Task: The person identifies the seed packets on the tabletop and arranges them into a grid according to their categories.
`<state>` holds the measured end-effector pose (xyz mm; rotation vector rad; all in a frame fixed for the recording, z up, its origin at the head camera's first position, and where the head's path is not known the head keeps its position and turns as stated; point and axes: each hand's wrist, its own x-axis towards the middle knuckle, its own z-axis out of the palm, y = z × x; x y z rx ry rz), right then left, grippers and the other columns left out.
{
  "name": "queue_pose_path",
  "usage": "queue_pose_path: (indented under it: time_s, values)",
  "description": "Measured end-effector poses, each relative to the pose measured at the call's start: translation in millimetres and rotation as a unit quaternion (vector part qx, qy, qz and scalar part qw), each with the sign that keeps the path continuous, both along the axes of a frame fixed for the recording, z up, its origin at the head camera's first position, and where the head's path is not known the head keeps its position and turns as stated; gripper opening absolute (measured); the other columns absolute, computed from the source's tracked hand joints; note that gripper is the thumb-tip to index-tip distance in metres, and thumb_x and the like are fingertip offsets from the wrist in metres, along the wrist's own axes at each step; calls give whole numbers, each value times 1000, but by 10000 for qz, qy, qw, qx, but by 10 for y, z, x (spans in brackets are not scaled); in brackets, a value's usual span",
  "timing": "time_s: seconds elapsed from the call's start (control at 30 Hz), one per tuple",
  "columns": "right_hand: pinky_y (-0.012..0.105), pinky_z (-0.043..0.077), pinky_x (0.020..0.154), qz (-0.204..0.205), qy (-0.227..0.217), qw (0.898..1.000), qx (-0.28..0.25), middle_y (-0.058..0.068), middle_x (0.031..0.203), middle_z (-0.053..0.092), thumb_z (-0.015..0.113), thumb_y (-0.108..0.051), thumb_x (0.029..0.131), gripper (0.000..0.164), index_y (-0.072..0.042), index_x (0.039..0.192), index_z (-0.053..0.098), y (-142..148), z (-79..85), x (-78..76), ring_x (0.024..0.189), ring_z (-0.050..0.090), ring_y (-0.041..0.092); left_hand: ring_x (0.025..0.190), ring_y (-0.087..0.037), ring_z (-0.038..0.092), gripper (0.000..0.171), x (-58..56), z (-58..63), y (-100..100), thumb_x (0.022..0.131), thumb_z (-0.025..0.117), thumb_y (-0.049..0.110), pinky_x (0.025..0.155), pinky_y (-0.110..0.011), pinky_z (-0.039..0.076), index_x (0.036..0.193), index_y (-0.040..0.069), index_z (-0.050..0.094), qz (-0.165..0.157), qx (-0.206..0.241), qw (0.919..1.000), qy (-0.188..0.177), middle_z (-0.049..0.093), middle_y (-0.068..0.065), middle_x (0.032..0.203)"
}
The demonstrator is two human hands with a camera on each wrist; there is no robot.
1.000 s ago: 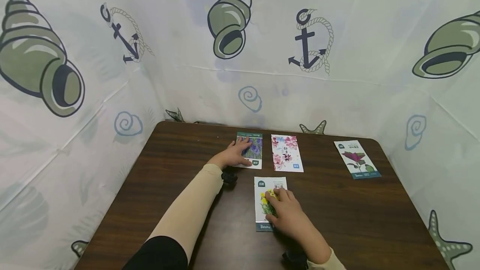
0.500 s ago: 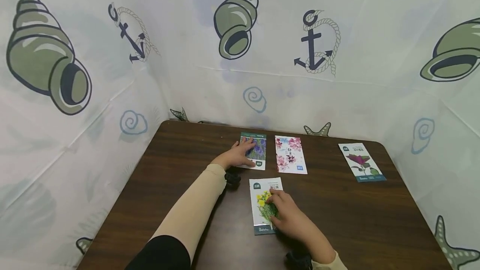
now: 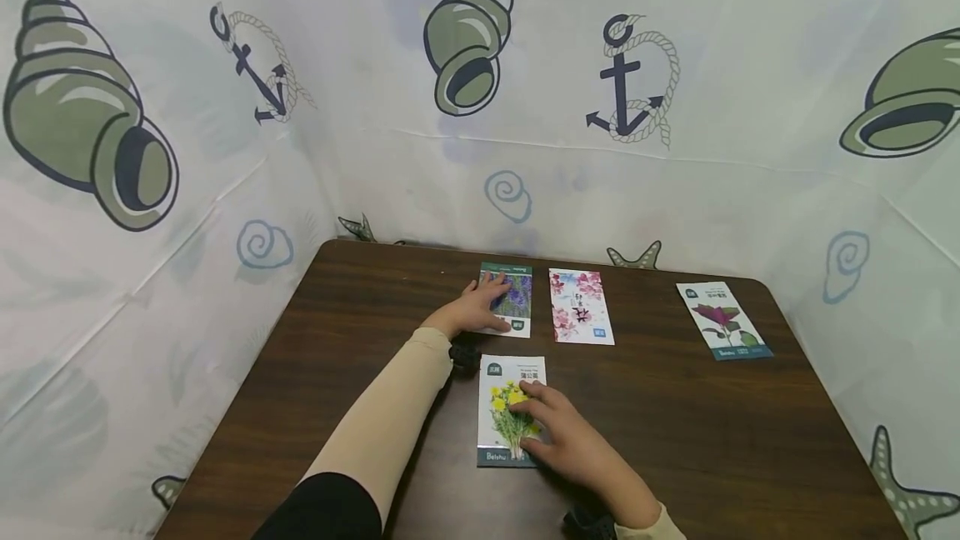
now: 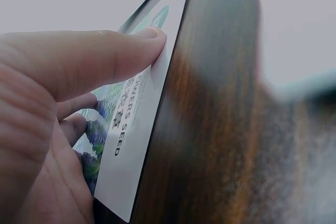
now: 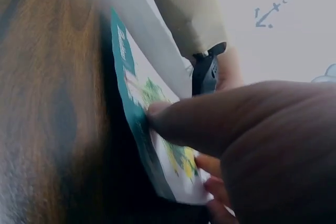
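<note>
Several flat seed packets lie on the brown table (image 3: 637,432). My left hand (image 3: 471,310) rests with spread fingers on the packet with purple flowers (image 3: 520,298) at the back; its thumb (image 4: 126,51) lies across that packet's white end. Nearer to me, my right hand (image 3: 566,438) touches the packet with yellow flowers (image 3: 491,427), fingertips and thumb on its right half. In the right wrist view the thumb (image 5: 184,116) presses on this packet's printed face near its green band. To the right of the purple-flower packet lies a packet with pink blossoms (image 3: 582,307).
A packet with a dark pink flower (image 3: 722,320) lies slightly askew at the back right. Behind the table hangs a white cloth (image 3: 555,190) printed with shells and anchors. Each wrist wears a dark band, such as the left wrist's black band (image 3: 465,355).
My right hand has slid the yellow-flower packet to the left across the table, and it now lies straighter. The left hand stays on the purple-flower packet.
</note>
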<state>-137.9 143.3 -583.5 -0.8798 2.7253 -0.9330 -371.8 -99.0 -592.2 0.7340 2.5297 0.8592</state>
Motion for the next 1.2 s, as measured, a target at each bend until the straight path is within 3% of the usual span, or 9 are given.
queue_pose_path:
  time_s: [0.1, 0.33, 0.7, 1.2]
  values:
    - [64, 43, 124, 183, -16, 9998, -69, 13, 169, 49, 84, -18, 98, 39, -20, 135, 70, 12, -4, -5, 160, 43, 38, 171, -27, -16, 100, -7, -17, -6, 98, 82, 38, 138, -54, -12, 176, 19, 23, 48, 4, 10000, -22, 1, -2, 186]
    - [66, 41, 125, 448, 101, 9989, -24, 14, 175, 41, 83, -21, 99, 55, -22, 151, 64, 47, -37, -19, 164, 36, 41, 171, -25, -16, 103, -153, -204, -10, 96, 85, 41, 138, -54, -13, 176, 22, 23, 27, -26, 10000, 64, 1, 2, 186]
    - [70, 42, 122, 499, 257, 9984, -46, 16, 175, 40, 82, -24, 100, 58, -25, 155, 63, 17, -81, -16, 163, 35, 45, 172, -33, -14, 99, 79, 97, -5, 98, 82, 35, 138, -57, -12, 175, 13, 24, -10, 16, 10000, 16, 2, -9, 186]
    - [73, 42, 120, 537, 241, 9982, 82, 14, 178, 36, 78, -28, 103, 56, -29, 157, 62, -3, -82, -16, 165, 32, 44, 172, -33, -13, 98, 85, 79, 1, 99, 82, 35, 138, -58, -11, 176, 13, 24, 28, -50, 9999, 101, 3, -8, 186]
